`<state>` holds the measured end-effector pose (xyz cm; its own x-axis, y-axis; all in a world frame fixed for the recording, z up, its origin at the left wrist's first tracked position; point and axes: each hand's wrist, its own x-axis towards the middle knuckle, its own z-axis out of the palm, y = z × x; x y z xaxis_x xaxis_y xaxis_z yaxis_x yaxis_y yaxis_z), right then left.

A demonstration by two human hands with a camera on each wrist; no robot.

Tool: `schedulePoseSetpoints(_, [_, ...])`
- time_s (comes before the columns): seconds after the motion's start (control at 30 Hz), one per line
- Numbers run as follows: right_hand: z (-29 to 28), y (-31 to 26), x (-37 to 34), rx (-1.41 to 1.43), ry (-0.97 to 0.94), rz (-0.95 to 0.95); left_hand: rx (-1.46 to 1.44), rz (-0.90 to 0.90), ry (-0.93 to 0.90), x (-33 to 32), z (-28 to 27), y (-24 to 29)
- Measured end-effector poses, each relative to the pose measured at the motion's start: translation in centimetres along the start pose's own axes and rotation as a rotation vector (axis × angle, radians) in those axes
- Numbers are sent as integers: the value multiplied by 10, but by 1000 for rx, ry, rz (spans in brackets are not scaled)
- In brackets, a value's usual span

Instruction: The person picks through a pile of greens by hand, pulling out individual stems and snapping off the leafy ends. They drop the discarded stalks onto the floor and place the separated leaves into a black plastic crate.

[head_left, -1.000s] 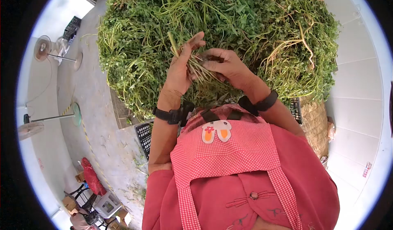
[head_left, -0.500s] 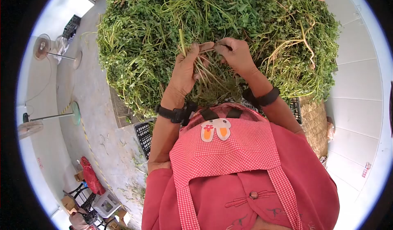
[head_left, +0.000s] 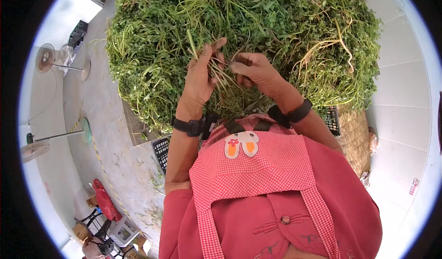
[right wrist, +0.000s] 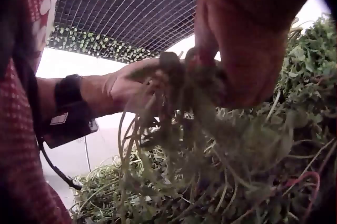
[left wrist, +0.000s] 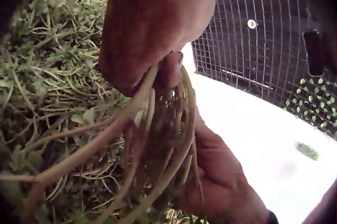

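A bunch of thin stems (head_left: pixel 221 78) lies in the left hand (head_left: pixel 199 77), gripped between thumb and fingers. Close on its right, the right hand (head_left: pixel 258 74) has its fingertips bent together at the stem ends, pinching stems. Behind both hands rises a large heap of leafy green plants (head_left: pixel 156 56). The left wrist view shows the left hand (left wrist: pixel 158 29) closed round several stems (left wrist: pixel 174 166), with the right hand (left wrist: pixel 221 182) below. In the right wrist view, leafy sprigs (right wrist: pixel 184 92) hang under the right hand (right wrist: pixel 242 40), and the left hand (right wrist: pixel 131 87) is beyond.
Black crates (head_left: pixel 161 154) and a woven sack (head_left: pixel 353 139) stand below the heap. At the left are standing fans (head_left: pixel 46 58), a red bag (head_left: pixel 106 200) and a grey-white crate (head_left: pixel 123 231). A pale wall (head_left: pixel 398 93) runs along the right.
The right hand moved right, away from the left hand, then came back down and left towards the bunch. The left hand shifted slightly right, then back left, still gripping the stems.
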<state>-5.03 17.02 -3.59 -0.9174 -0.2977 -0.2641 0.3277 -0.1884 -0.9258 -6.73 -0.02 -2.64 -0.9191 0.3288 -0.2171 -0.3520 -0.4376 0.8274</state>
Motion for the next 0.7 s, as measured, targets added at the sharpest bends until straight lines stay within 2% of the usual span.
schedulePoseSetpoints(0.07, [0, 2, 0, -104, -8, 19, 22, 7, 65, -1, 2, -2])
schedulePoseSetpoints(0.17, [-3, 4, 8, -542, 27, -203, -27, 38, 34, -1, 0, -8])
schedulePoseSetpoints(0.2, [-6, 7, 12, -541, 27, -203, -26, 37, 34, -1, 1, -8])
schedulePoseSetpoints(0.27, [-15, 13, 21, -1072, 337, -708, 2, -12, 40, -4, 2, -9])
schedulePoseSetpoints(0.3, [-22, 12, 23, -1070, 338, -708, 4, -13, 40, -4, 0, -8])
schedulePoseSetpoints(0.37, [-41, 6, 20, -974, 503, -535, -76, -10, 41, -3, -10, -4])
schedulePoseSetpoints(0.4, [-45, -2, 14, -974, 501, -535, -78, -23, 60, -6, -11, 2])
schedulePoseSetpoints(0.47, [-49, -16, 1, -81, 184, -140, -112, 5, 92, -6, -12, 3])
schedulePoseSetpoints(0.5, [-45, -22, -6, -80, 186, -141, -146, 43, 116, -4, -12, 5])
schedulePoseSetpoints(0.57, [-33, -29, -24, 170, 69, -78, -203, 39, 104, 0, -17, 2])
schedulePoseSetpoints(0.63, [-26, -21, -33, 219, -1, -133, -274, 39, 131, -1, -19, 0])
schedulePoseSetpoints(0.7, [-16, -21, -43, 277, -49, -23, -323, 47, 132, 1, -22, -2])
